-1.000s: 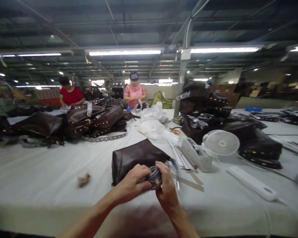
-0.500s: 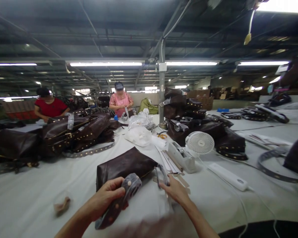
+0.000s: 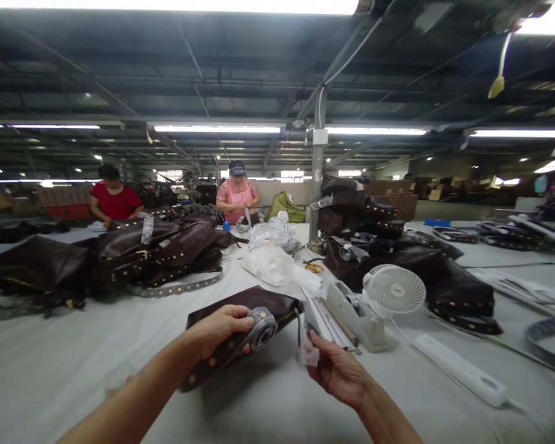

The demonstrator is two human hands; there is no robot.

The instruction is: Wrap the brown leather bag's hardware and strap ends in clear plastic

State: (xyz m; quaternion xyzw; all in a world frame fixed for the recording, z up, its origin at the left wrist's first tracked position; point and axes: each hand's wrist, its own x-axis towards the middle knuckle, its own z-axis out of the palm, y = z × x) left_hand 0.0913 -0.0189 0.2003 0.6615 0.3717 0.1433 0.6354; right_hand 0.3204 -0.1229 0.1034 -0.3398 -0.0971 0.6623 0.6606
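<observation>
My left hand is closed round a dark brown studded strap, whose end is rolled into a coil wrapped in clear film. The strap hangs down and to the left from my fist. My right hand pinches a small piece of clear plastic film just right of the coil. Behind both hands a dark brown leather bag lies flat on the white table.
A tape dispenser, a small white fan and a white power strip sit to the right. Piles of brown studded bags and plastic wrappers lie further back. Two people work at the far side.
My hands have parted: the left lifted the rolled strap end, the right pulled away with a bit of film. The camera tilted up and shifted.
</observation>
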